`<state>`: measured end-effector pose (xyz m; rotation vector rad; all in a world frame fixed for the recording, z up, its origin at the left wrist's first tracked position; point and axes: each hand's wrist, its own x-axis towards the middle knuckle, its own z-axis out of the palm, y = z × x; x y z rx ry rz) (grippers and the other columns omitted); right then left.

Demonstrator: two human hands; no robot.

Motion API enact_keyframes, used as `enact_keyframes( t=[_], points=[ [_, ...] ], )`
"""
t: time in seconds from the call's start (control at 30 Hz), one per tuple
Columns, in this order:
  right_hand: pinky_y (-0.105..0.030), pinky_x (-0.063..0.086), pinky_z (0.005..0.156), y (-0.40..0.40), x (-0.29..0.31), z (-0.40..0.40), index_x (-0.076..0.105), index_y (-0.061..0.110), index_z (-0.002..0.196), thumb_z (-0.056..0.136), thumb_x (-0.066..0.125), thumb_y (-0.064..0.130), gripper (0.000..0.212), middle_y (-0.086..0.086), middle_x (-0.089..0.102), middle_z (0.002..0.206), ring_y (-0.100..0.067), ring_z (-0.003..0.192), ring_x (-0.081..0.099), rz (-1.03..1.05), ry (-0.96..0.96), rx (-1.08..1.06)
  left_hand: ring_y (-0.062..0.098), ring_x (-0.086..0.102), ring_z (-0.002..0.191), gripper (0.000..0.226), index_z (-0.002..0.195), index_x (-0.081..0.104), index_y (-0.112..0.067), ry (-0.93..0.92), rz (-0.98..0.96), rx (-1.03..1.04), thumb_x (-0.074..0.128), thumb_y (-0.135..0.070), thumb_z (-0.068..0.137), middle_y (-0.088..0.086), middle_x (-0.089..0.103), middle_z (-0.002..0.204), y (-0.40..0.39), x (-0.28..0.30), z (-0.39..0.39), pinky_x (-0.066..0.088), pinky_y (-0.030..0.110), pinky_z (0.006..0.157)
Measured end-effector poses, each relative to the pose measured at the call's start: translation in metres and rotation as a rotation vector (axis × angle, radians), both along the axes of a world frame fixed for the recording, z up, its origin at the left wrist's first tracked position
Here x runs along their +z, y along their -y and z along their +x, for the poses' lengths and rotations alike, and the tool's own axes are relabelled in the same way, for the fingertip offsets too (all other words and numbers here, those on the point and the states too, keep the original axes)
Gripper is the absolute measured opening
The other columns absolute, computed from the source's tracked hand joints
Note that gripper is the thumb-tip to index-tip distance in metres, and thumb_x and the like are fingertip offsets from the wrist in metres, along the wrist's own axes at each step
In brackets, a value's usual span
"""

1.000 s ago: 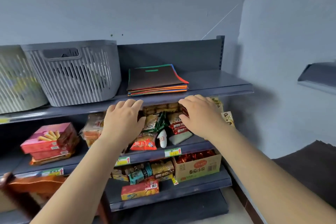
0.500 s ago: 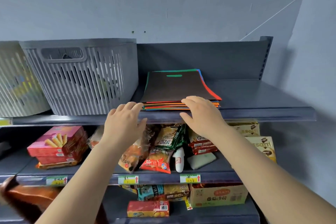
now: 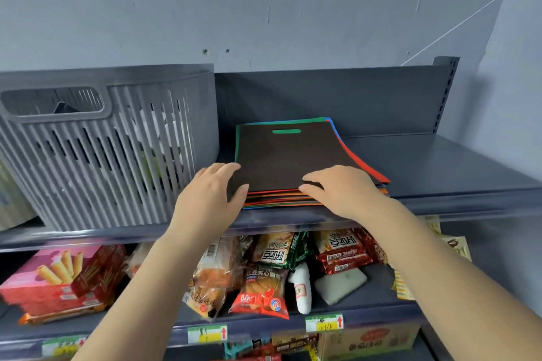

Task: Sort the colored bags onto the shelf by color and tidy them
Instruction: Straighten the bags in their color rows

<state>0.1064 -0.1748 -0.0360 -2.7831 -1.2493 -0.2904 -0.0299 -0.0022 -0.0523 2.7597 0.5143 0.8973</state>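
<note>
Two hands reach the bag stack (image 3: 289, 161) on the top shelf (image 3: 440, 167), basket (image 3: 117, 149) at its nine o'clock: left hand (image 3: 209, 193) loosely spread at its corner, right hand (image 3: 341, 192) flat-fingered on top, likely steadying it for sorting.

Even, soft light; wide-angle bending at edges, slight blur
</note>
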Motion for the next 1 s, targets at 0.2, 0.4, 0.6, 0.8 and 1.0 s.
enact_keyframes(
  t=[0.2,0.4,0.6,0.8,1.0],
  points=[
    [-0.027,0.035,0.059,0.003,-0.003,0.012,0.059,0.023,0.110,0.102,0.035,0.022,0.025,0.000,0.067,0.102,-0.025,0.090,0.062,0.043,0.200,-0.113,0.019,0.048,0.122,0.043,0.134,0.049,-0.018,0.044,-0.047,-0.047,0.050,-0.034,0.094,0.000,0.054,0.132,-0.009,0.002,0.006,0.040,0.031,0.096],
    [-0.027,0.035,0.063,0.012,0.001,0.018,0.058,0.013,0.111,0.100,0.039,0.020,0.022,-0.009,0.065,0.103,-0.027,0.082,0.056,0.196,0.152,-0.313,0.018,0.049,0.121,0.045,0.137,0.047,-0.018,0.060,-0.103,-0.087,0.053,-0.032,0.094,0.000,0.054,0.133,-0.011,-0.004,0.020,0.041,0.031,0.096],
    [-0.029,0.042,0.064,0.027,0.002,0.019,0.059,0.013,0.110,0.100,0.041,0.018,0.022,-0.008,0.066,0.102,-0.027,0.088,0.062,0.217,0.191,-0.364,0.015,0.049,0.123,0.047,0.135,0.051,-0.019,-0.153,-0.024,-0.156,0.044,-0.044,0.096,-0.002,0.054,0.135,-0.003,-0.014,0.042,0.040,0.028,0.097],
    [-0.024,0.029,0.051,0.045,0.001,0.012,0.058,0.017,0.111,0.100,0.040,0.022,0.022,-0.004,0.067,0.102,-0.021,0.076,0.053,0.211,0.205,-0.373,0.019,0.054,0.115,0.037,0.131,0.055,-0.022,-0.146,0.032,-0.198,0.046,-0.035,0.098,0.000,0.061,0.126,-0.005,-0.016,0.039,0.044,0.030,0.091],
    [-0.022,0.040,0.058,0.064,0.001,-0.004,0.064,0.029,0.105,0.096,0.036,0.047,0.035,0.011,0.068,0.098,-0.013,0.084,0.058,0.353,0.099,-0.191,0.030,0.067,0.089,0.024,0.107,0.072,-0.014,0.092,0.115,-0.289,0.054,-0.010,0.091,0.008,0.072,0.097,-0.012,-0.021,0.025,0.052,0.035,0.074]
  ],
)
